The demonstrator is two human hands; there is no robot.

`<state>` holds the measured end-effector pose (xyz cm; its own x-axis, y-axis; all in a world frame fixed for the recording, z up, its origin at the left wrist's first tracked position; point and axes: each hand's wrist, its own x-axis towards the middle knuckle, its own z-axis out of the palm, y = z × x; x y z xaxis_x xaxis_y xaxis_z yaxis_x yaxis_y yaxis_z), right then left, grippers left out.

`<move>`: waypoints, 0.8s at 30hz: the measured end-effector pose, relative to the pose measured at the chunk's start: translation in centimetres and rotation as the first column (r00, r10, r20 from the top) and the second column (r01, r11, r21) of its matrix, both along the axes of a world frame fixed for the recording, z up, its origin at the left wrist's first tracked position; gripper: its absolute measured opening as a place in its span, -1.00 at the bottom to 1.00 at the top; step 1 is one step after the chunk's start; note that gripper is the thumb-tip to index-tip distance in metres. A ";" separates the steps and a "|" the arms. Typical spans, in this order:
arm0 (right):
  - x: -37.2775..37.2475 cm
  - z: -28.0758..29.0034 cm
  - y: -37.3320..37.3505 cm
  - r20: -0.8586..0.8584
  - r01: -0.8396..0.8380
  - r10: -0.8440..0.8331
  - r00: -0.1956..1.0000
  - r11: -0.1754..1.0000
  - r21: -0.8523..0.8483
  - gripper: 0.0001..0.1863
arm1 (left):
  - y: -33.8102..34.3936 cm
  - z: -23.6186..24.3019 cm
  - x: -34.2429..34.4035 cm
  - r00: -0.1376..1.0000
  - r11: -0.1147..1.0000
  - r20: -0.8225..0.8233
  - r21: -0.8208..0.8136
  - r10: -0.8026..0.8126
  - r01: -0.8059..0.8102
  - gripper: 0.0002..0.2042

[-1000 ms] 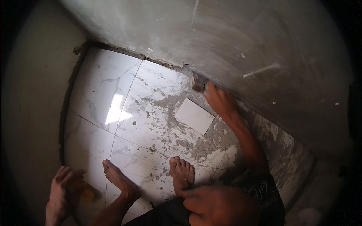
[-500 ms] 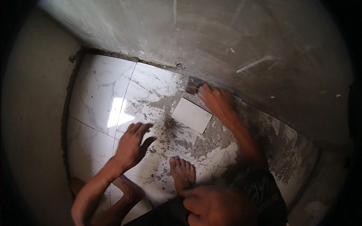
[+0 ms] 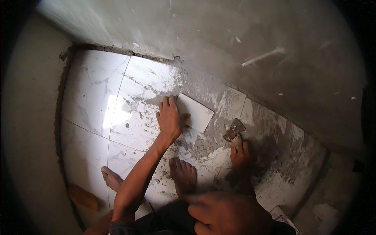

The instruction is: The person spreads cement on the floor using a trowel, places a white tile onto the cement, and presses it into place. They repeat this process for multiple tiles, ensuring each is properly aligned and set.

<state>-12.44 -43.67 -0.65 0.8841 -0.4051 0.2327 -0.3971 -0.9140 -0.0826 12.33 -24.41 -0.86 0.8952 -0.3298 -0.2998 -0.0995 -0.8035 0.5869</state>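
My left hand (image 3: 170, 117) is at the left edge of a small white tile piece (image 3: 197, 111), its thumb over the tile and its fingers along the edge, closed on it. The tile piece lies on the floor among smeared grey mortar (image 3: 205, 150). In my right hand (image 3: 240, 153) is a scraper with a dirty, flat blade (image 3: 234, 129), held low over the mortar-stained floor to the right of the tile piece. The scraper's handle is mostly hidden by the fingers.
Glossy white marbled floor tiles (image 3: 92, 92) meet a grey plastered wall (image 3: 219, 39), with a rough gap along the edge. My bare feet (image 3: 183, 172) stand on the floor. An orange-brown block (image 3: 83, 197) lies at lower left. Loose mortar crumbs are scattered about.
My left hand has moved right and forward onto the tile piece's edge. My right hand has pulled the scraper back from the wall's foot, toward me and to the right.
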 end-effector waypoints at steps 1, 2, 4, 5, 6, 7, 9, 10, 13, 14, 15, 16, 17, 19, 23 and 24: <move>-0.2 0.0 0.1 -0.026 -0.051 0.050 0.998 0.998 -0.031 -0.57 | -0.3 0.0 0.2 1.000 1.000 -0.025 0.016 0.007 -0.006 -0.31; -0.3 0.0 0.0 -0.055 -0.101 0.098 0.994 0.993 -0.061 -0.53 | -0.7 0.0 0.5 0.999 0.999 -0.051 0.032 0.013 -0.011 -0.31; -0.4 -0.4 0.1 -0.072 -0.068 0.071 0.995 0.997 0.034 -0.50 | -0.6 -0.2 0.8 0.997 0.999 -0.080 0.041 0.024 -0.020 -0.30; -0.8 -0.9 0.0 -0.070 0.023 -0.012 0.997 0.989 0.149 -0.51 | -0.8 -0.3 0.9 0.996 1.000 -0.085 0.021 0.023 -0.021 -0.30; -1.1 -1.2 0.2 -0.081 0.115 -0.097 0.992 0.957 0.265 -0.52 | -0.9 -0.5 1.0 0.995 1.000 -0.094 0.007 0.022 -0.022 -0.30; -0.7 -0.6 0.5 -0.134 0.092 -0.066 0.989 0.977 0.194 -0.52 | -0.8 -0.7 1.0 0.994 1.000 -0.104 -0.005 0.028 -0.029 -0.30; 0.5 1.7 0.4 -0.188 0.031 -0.007 0.982 0.992 0.122 -0.51 | -0.5 -0.7 1.3 0.996 0.998 -0.082 -0.061 0.028 -0.033 -0.35; 1.3 2.8 0.2 -0.188 0.001 0.021 0.982 0.993 0.119 -0.49 | -0.3 -0.7 1.5 0.993 0.994 -0.117 -0.106 0.026 -0.039 -0.36; 4.1 2.4 0.3 -0.036 -0.072 0.084 0.996 0.963 0.259 -0.42 | 1.8 -0.8 1.7 0.986 0.962 -0.155 -0.255 0.056 -0.095 -0.42; 5.4 2.7 0.5 -0.111 0.035 0.012 0.994 0.914 0.404 -0.40 | 1.8 -1.8 1.9 0.979 0.925 -0.201 -0.363 0.038 -0.111 -0.44; 7.4 3.2 1.4 -0.196 0.146 -0.046 0.980 0.833 0.534 -0.38 | 2.0 -2.4 1.7 0.969 0.877 -0.246 -0.461 0.023 -0.138 -0.45; 8.8 2.8 1.7 -0.274 0.258 -0.099 0.957 0.726 0.638 -0.35 | 1.5 -1.1 2.0 0.947 0.855 -0.322 -0.492 -0.004 -0.163 -0.57; 9.6 2.2 1.7 -0.280 0.288 -0.115 0.953 0.626 0.725 -0.33 | 1.2 -0.6 2.2 0.929 0.832 -0.363 -0.534 -0.065 -0.151 -0.59; 11.0 0.4 1.8 -0.275 0.306 -0.135 0.952 0.383 0.872 -0.27 | 1.3 0.2 2.8 0.891 0.784 -0.419 -0.606 -0.172 -0.133 -0.63; 12.7 -2.3 1.6 -0.085 0.157 -0.212 0.974 0.355 0.921 -0.40 | 1.0 -0.3 3.5 0.916 0.712 -0.370 -0.684 -0.155 -0.156 -0.68; 13.4 -1.6 0.9 -0.023 0.116 -0.248 0.969 0.367 0.923 -0.44 | 0.1 -0.4 3.8 0.932 0.667 -0.330 -0.729 -0.150 -0.151 -0.69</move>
